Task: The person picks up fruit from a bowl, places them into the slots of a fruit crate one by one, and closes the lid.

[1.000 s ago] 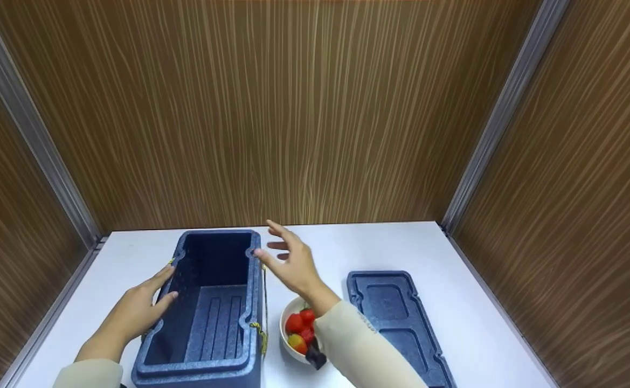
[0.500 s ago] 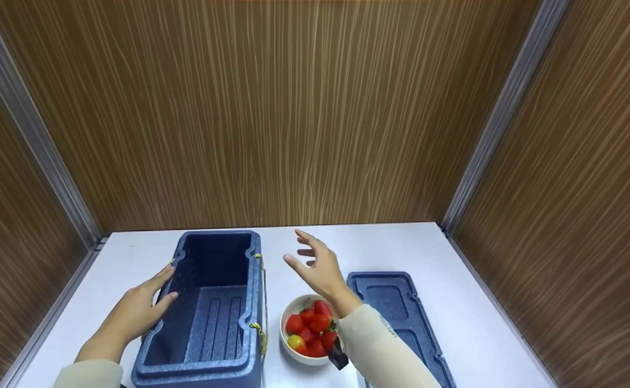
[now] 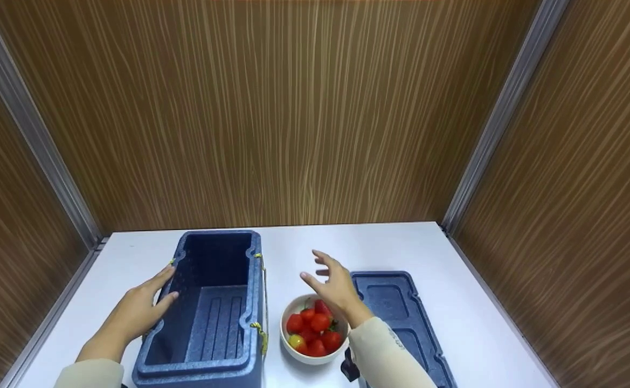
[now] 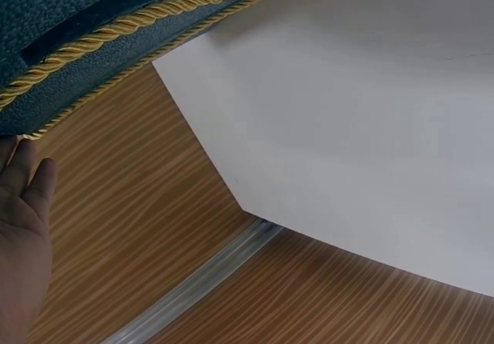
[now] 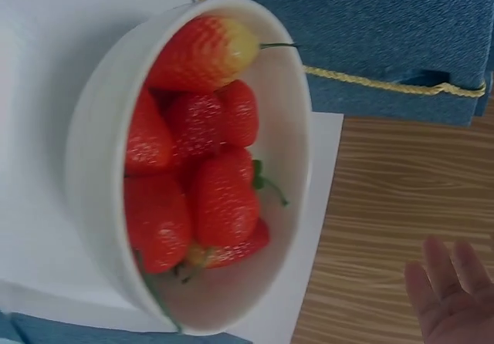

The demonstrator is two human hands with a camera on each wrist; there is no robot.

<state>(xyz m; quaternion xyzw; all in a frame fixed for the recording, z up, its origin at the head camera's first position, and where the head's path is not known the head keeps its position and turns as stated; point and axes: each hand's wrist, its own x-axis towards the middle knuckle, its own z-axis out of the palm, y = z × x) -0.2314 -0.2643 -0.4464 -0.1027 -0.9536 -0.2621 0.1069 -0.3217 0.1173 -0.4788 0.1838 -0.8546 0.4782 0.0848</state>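
Observation:
My left hand (image 3: 134,311) rests at the left rim of a deep blue speckled box (image 3: 196,367), fingers straight and thumb over the opening. In the left wrist view its fingertips touch the box's underside edge near a twisted yellow rope (image 4: 181,6). The box stands without a lid, and its ribbed floor shows bare. To its right, a white bowl (image 3: 284,331) holds several red strawberries (image 3: 320,322), one with a yellowish end. My right hand (image 3: 337,288) hovers beyond the bowl's far right rim, fingers loosely spread and holding nothing. The right wrist view shows the bowl (image 5: 96,151) close up.
A flat blue lid (image 3: 387,302) with recessed panels lies right of the bowl, partly behind my right sleeve (image 3: 387,353). The white tabletop (image 3: 487,323) meets wood-grain walls (image 3: 315,118) at the back and sides, with metal strips (image 3: 487,124) in the corners.
My right hand has moved from the box's right rim rightward and toward me, uncovering the bowl of strawberries. The left hand has stayed at the box.

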